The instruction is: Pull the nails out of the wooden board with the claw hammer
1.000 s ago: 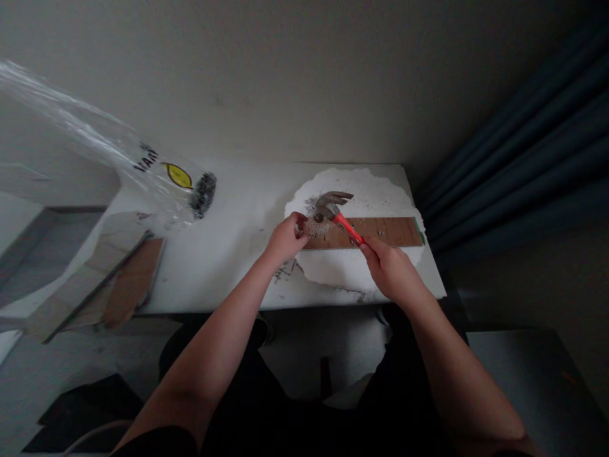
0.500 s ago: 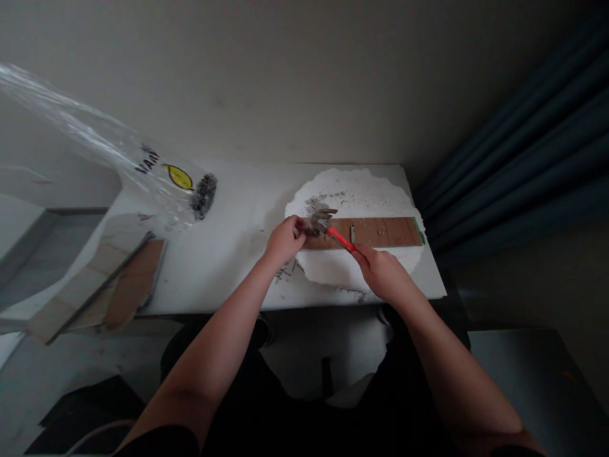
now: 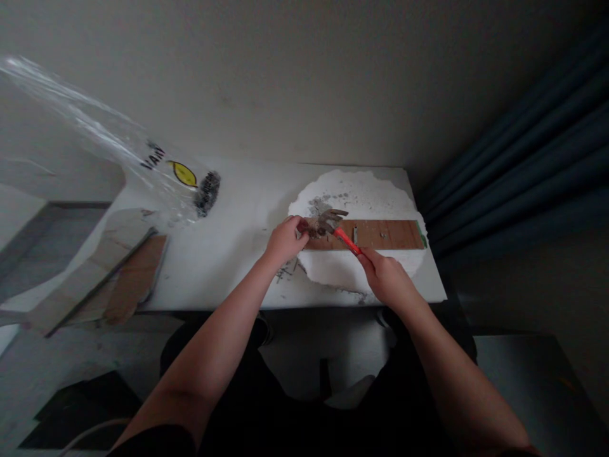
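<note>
A brown wooden board (image 3: 380,233) lies across a round white foam slab (image 3: 361,190) on the white table (image 3: 228,254). My right hand (image 3: 387,276) is closed round the red handle of a claw hammer (image 3: 333,225), whose metal head rests low over the board's left end. My left hand (image 3: 284,240) is closed in a pinch at that same left end, right beside the hammer head; what its fingers hold is too small to make out. Small dark specks, perhaps nails, dot the board and slab.
A clear plastic bag (image 3: 157,171) with a yellow label and dark contents lies at the table's back left. Flat wooden pieces (image 3: 128,279) overhang the left front edge. A dark blue curtain (image 3: 523,165) hangs at the right, a wall behind.
The hammer head has come down from above the slab to the board's left end, near my left fingers. My left hand has stayed in place.
</note>
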Action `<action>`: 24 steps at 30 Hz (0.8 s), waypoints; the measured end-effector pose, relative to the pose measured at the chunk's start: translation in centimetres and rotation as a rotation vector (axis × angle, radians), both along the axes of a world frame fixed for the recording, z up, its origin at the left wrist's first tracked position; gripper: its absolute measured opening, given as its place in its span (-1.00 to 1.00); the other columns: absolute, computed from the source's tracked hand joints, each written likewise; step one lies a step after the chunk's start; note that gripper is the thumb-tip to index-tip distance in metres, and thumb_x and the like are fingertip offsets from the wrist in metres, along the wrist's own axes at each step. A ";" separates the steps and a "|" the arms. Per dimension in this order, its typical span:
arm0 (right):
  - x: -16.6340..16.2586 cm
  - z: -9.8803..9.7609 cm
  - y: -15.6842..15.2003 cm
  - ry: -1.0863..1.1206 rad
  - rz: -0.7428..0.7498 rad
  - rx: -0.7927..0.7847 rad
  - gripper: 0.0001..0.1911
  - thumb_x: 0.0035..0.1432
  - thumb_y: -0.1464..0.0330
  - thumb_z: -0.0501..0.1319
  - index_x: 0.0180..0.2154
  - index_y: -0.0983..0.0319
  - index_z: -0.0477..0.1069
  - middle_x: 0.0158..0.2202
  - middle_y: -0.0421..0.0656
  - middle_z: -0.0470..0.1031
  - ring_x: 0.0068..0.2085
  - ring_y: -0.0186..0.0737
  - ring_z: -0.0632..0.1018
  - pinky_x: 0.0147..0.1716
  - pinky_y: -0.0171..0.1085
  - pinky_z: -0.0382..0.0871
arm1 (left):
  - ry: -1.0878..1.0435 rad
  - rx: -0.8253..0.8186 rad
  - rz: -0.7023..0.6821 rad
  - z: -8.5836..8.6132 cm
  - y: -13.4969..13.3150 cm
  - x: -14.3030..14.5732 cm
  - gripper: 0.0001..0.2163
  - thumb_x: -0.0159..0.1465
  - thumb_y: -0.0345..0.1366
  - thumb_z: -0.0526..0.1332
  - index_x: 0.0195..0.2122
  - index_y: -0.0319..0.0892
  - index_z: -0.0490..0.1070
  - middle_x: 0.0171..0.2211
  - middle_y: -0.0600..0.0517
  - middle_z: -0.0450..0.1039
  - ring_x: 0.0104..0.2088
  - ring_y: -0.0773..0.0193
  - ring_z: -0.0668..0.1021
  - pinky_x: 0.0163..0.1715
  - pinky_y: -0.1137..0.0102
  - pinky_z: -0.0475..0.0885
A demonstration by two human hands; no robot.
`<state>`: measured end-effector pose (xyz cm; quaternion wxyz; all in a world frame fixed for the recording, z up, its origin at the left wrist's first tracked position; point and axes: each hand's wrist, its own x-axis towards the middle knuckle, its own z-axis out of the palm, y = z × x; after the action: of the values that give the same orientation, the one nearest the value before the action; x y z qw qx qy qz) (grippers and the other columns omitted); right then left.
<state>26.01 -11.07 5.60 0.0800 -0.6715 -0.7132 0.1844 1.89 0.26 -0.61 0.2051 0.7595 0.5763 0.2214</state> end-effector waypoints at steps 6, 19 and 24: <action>0.4 -0.5 0.4 -0.022 -0.011 0.006 -0.53 0.47 0.16 -0.09 0.16 0.17 0.43 -0.14 0.03 0.64 -0.16 0.02 0.63 -0.24 -0.20 0.35 | 0.114 0.057 -0.092 -0.7 -0.9 2.1 -0.75 0.27 -0.12 0.26 -0.12 -0.16 0.45 -0.08 -0.10 0.50 -0.09 0.10 0.55 -0.12 0.28 0.43; 0.9 0.2 0.5 0.002 -0.013 0.011 -0.53 0.48 0.17 -0.10 0.11 0.21 0.45 -0.16 0.03 0.64 -0.18 0.02 0.63 -0.26 -0.21 0.31 | 0.197 0.054 -0.053 -1.5 -0.5 2.8 -0.81 0.33 -0.27 0.15 -0.08 -0.19 0.40 -0.08 -0.14 0.51 -0.06 0.06 0.55 -0.07 0.27 0.42; 0.8 0.2 0.5 0.006 -0.014 -0.003 -0.54 0.47 0.17 -0.09 0.13 0.20 0.45 -0.12 0.03 0.64 -0.16 0.00 0.62 -0.23 -0.22 0.32 | 0.086 0.056 -0.092 -1.7 -0.6 2.4 -0.74 0.29 -0.15 0.21 -0.07 -0.17 0.41 -0.06 -0.11 0.48 -0.05 0.08 0.53 -0.05 0.26 0.43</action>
<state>26.86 -10.53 5.81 0.0823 -0.6762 -0.7078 0.1871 4.27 -0.35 -2.28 0.1689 0.7993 0.5426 0.1952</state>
